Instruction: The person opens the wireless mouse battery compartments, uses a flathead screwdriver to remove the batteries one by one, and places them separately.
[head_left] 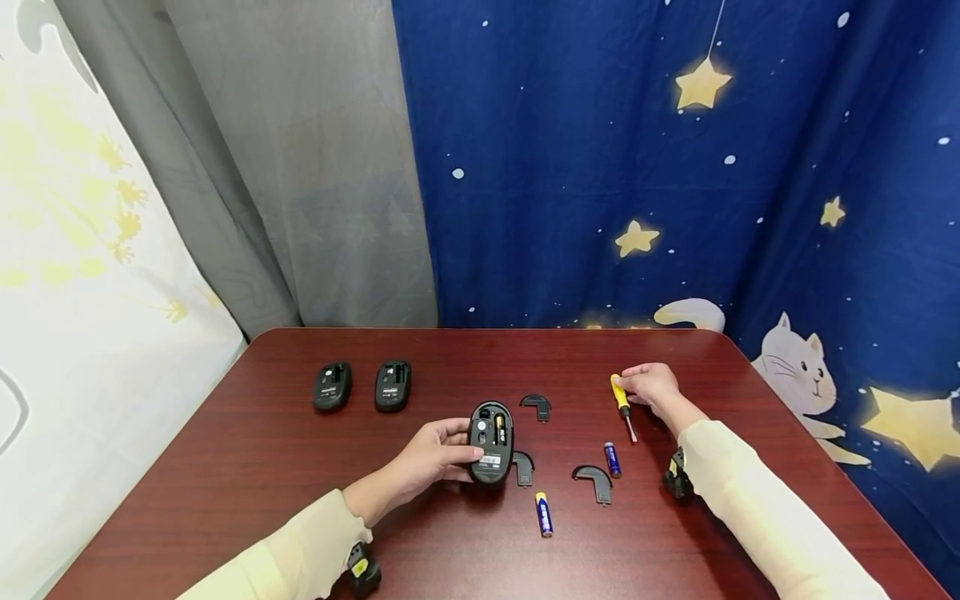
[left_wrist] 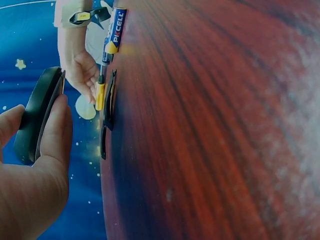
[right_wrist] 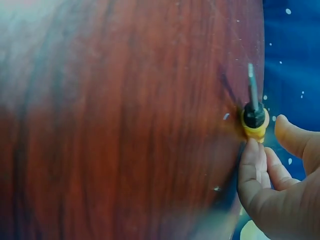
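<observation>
My left hand grips a black computer mouse, underside up, with a battery in its compartment. In the left wrist view the mouse sits between thumb and fingers, above the table. The fingers of my right hand hold the yellow handle of a screwdriver near its end. Its metal shaft points back toward me; in the right wrist view the thumb looks slightly apart from the handle. Beside the held mouse lies a black battery cover.
Two more mice lie underside up with open compartments at the back left. Further battery covers lie in the middle and toward the right. Two blue batteries lie near them. Curtains hang behind the table.
</observation>
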